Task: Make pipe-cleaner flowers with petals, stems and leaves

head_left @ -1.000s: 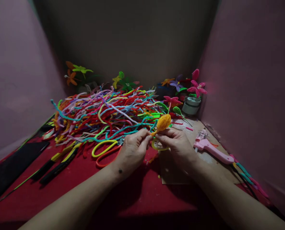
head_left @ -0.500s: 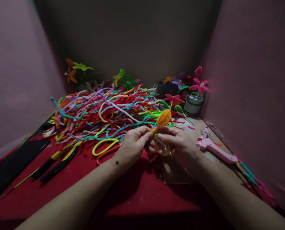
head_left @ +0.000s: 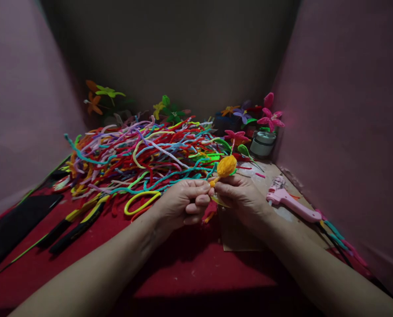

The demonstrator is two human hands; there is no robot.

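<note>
Between my two hands is a yellow-orange pipe cleaner flower bud (head_left: 226, 166), its fuzzy rounded head tilted up and to the right. My left hand (head_left: 187, 200) pinches the lower end of its narrow stem between thumb and forefinger, the other fingers curled in. Just to the right, my right hand (head_left: 244, 196) is closed on the stem right below the bud's head. A yellow ring-shaped thing shows partly beneath my right hand; most of it is hidden. Behind my left wrist lie scissors with a yellow handle loop (head_left: 142, 203) and an orange-red one.
A large heap of coloured pipe cleaners (head_left: 143, 154) spreads behind my hands. Black-and-yellow pliers (head_left: 80, 224) and a black flat object (head_left: 21, 229) lie left. On the right, a pink glue gun (head_left: 294, 204) rests on a brown board (head_left: 239, 240). Pipe cleaner flowers (head_left: 271, 118) stand at the back.
The bud has turned and now shows a rounder side. My left hand's fingers have curled in more, and the yellow ring-shaped thing is more hidden. The view has shifted slightly.
</note>
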